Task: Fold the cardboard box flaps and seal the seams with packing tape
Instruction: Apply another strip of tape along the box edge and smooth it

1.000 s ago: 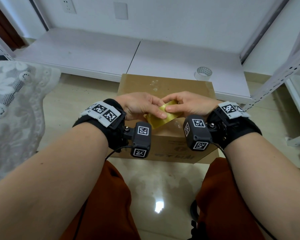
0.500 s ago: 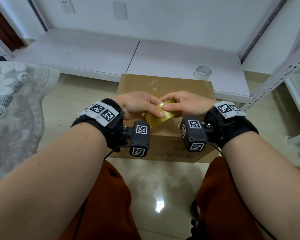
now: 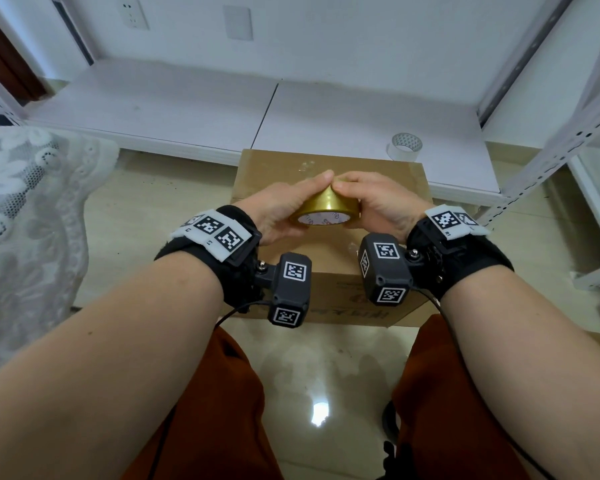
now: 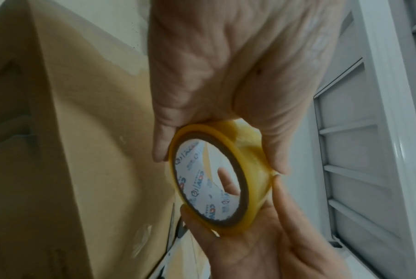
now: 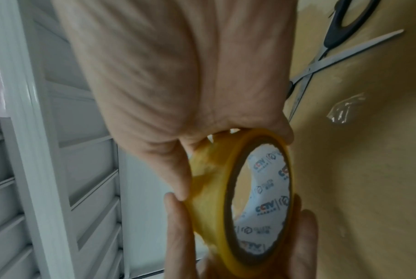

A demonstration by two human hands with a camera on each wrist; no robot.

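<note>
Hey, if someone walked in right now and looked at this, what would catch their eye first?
The shiny yellow roll of packing tape, held up between the left hand and the right hand, thumbs meeting at its top edge. Right beneath it sits the closed brown cardboard box on the glossy floor, with black-handled scissors lying on its top. Behind, a second, whitish tape roll rests on the low white platform.

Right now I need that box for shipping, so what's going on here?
A person holds a yellow tape roll in both hands above the closed cardboard box on the floor. The left hand and right hand grip it from either side, thumbs meeting on its rim, apparently hunting for the tape's end. No strip is pulled out yet. Scissors lie on the box top, and a second, whitish roll sits on the low platform behind.
</note>
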